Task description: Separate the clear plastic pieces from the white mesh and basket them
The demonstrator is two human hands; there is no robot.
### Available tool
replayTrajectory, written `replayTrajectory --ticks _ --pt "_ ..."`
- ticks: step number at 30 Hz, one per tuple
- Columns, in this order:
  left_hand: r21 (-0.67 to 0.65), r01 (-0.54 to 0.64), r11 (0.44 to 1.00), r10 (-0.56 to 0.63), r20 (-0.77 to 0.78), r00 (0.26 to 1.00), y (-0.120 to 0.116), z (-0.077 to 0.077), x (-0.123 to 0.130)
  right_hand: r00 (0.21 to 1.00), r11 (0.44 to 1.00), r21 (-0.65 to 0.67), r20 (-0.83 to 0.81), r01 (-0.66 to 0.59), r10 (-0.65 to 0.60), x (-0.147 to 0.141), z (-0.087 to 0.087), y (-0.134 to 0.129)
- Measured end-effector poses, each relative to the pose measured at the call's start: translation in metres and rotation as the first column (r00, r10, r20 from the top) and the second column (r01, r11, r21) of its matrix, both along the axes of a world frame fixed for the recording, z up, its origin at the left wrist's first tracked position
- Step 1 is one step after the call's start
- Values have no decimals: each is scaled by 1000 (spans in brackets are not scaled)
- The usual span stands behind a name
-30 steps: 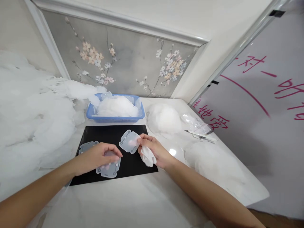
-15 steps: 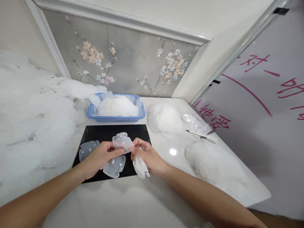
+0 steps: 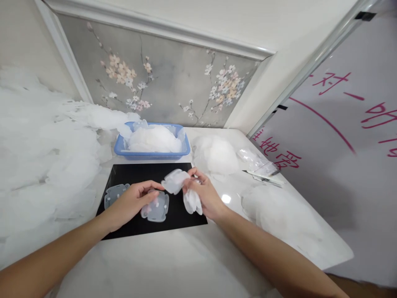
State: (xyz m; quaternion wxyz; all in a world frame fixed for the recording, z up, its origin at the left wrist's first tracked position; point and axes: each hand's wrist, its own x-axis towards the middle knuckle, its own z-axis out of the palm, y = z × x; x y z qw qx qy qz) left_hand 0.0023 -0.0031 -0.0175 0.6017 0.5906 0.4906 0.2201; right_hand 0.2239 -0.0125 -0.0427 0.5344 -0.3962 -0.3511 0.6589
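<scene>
Left hand pinches a clear plate, thumb on top, over the middle of the black mat. Right hand grips a blurred translucent piece near the mat's right edge, plus a white bunch against the palm. Second plate lies by the mat's left edge. Blue basket, piled full, sits just beyond the far edge.

At mid-frame a mat is lying on the table, with a plastic piece resting on its left part. A basket is standing just behind the mat, below a wall picture. A heap is filling the left edge, and a whiteboard is standing along the right.
</scene>
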Motion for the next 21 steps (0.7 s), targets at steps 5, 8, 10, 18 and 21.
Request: replayTrajectory --ticks 5,8,10,18,21 --pt "8 -103 995 102 68 992 6 -3 -4 992 994 68 86 85 -91 18 4 14" --pt "-79 -160 984 169 114 979 6 0 -3 970 993 111 233 36 -62 21 3 16" --pt "-115 -186 976 201 132 971 5 4 -2 923 983 183 382 -32 -41 20 2 12" --pt "-145 -155 977 188 253 949 2 10 -2 529 669 564 798 -484 -289 9 -10 -3" --pt "-167 -122 978 165 275 947 0 7 0 485 584 602 794 -545 -366 5 -14 -5"
